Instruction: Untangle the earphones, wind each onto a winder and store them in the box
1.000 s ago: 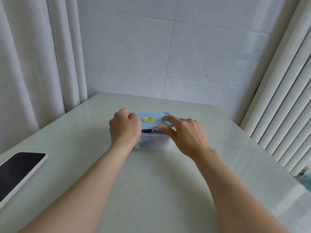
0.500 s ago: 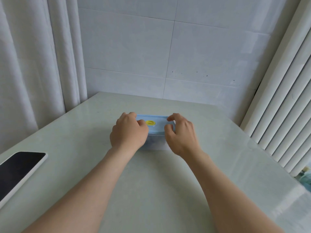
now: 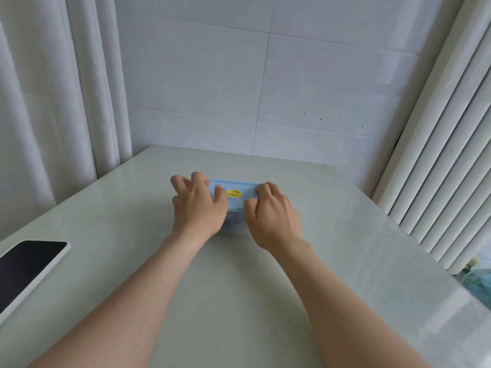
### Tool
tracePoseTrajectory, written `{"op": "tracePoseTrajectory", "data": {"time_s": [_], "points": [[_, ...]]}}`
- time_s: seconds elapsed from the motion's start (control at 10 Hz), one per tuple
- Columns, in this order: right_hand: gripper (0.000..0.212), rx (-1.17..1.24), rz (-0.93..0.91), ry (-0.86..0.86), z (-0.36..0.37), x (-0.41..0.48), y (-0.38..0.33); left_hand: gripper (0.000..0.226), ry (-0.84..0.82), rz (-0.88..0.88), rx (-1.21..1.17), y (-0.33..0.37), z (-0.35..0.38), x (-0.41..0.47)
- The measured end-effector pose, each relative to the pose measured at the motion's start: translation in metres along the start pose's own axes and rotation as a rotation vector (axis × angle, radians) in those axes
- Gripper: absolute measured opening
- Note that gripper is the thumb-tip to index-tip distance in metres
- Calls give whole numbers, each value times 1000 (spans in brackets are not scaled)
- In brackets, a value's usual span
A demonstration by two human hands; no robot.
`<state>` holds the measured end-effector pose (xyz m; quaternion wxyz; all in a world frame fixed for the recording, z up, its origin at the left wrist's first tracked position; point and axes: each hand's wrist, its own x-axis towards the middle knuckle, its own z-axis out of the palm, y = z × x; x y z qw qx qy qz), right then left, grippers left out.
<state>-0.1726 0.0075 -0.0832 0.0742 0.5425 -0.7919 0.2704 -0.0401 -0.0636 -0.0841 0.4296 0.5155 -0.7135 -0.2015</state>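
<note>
Fingers curled, gripping lid — box closed

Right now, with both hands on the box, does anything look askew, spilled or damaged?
Nothing stands out. The blue lid sits level on the clear box, with the left hand and right hand on its ends. No cord shows on the table. The phone lies flat at the table's left edge.

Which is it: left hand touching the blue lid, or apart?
Touching. Head view shows the left hand draped over the left end of the blue lid, a fingertip resting on top beside the yellow knob, no gap.
</note>
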Motion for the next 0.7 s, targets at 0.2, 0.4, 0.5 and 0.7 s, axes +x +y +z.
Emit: {"op": "tracePoseTrajectory", "data": {"time_s": [0.2,0.4,0.5,0.7], "points": [[19,-148,-274,214,9,2,3,38,-99,-21,-270,7,7,-6],[41,-325,-292,74,13,6,17,43,-164,118,-259,-9,22,1],[55,-285,-225,8,14,10,20,42,-68,117,-200,-13,30,1],[48,80,-176,213,11,8,8,11,32,79,-342,5,18,-6]]}}
